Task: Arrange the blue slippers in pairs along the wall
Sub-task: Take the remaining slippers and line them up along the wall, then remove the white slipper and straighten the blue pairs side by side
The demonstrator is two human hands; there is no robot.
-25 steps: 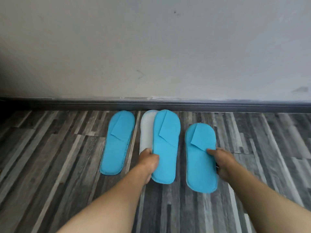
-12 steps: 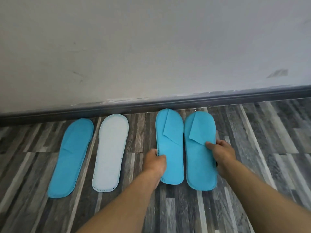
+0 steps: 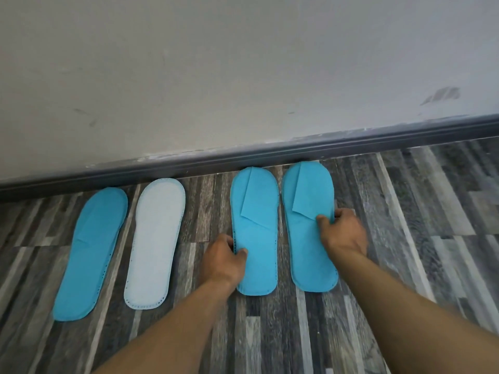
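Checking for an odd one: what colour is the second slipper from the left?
Pale whitish-blue slipper, head view.

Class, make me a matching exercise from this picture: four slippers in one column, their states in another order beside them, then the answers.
Things:
1. far-left slipper
2. second slipper
3. third slipper
4. far-right slipper

States:
A. pale side up, untouched
B. blue, held by the right hand
C. blue, untouched
D. blue, held by the left hand

Pairs: 1-C, 2-A, 3-D, 4-B

bare forearms, left hand (image 3: 225, 261), right hand (image 3: 344, 234)
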